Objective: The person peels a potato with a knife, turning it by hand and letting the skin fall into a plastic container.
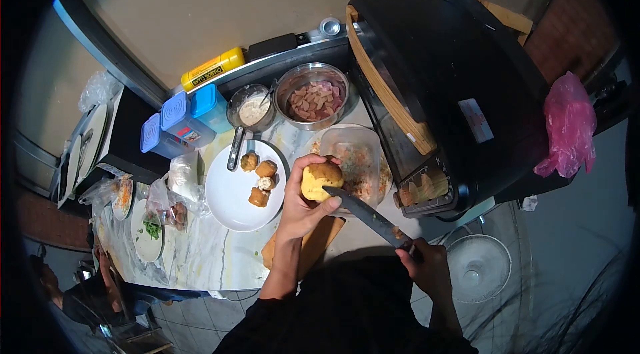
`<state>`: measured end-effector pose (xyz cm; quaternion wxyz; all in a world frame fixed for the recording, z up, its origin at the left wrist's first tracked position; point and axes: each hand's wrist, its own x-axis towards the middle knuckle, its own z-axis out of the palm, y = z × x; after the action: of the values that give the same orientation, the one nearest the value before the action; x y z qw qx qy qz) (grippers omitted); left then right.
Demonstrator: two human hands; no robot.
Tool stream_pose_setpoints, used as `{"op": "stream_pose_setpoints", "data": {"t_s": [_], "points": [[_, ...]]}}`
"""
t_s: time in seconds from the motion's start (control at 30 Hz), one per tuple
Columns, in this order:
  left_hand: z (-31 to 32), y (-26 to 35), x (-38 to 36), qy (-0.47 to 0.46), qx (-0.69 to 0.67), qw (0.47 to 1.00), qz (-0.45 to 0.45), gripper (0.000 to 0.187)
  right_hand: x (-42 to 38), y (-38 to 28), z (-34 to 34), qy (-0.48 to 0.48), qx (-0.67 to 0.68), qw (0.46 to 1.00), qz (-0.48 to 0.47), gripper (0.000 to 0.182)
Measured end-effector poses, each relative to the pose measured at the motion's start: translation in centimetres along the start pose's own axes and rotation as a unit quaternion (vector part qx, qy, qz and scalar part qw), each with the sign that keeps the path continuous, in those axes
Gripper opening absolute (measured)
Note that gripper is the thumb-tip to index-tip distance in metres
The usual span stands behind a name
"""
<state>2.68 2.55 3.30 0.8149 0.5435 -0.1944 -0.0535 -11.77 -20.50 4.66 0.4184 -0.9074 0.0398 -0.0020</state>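
Observation:
My left hand (299, 202) is wrapped round a partly peeled potato (313, 184), yellow where the skin is off and brown on its upper right. My right hand (432, 267) grips the dark handle of a large knife (370, 216). The blade slants up to the left, and its tip end meets the potato's peeled side. Under the potato and blade sits a clear plastic container (363, 147) with orange and pale shreds in it. Part of a wooden cutting board (320, 247) shows below my left hand.
A white plate (230, 204) holds several brown pieces and a black-handled utensil. Behind stand a steel bowl of sliced meat (319, 121) and a glass bowl of white paste (252, 113). A black oven-like appliance (460, 67) fills the right. Another person (87, 297) is at lower left.

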Motion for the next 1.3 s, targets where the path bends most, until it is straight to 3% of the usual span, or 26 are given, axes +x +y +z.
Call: {"op": "stream_pose_setpoints", "data": {"t_s": [0.4, 1.3], "points": [[0.32, -0.12, 0.17, -0.008, -0.053, 0.998, 0.045, 0.065, -0.19, -0.24, -0.54, -0.006, -0.006, 1.000, -0.025, 0.030], [0.71, 0.56, 0.00, 0.032, -0.016, 0.998, 0.056, 0.056, -0.07, -0.15, 0.04, 0.079, -0.028, 0.992, -0.099, 0.032]]}}
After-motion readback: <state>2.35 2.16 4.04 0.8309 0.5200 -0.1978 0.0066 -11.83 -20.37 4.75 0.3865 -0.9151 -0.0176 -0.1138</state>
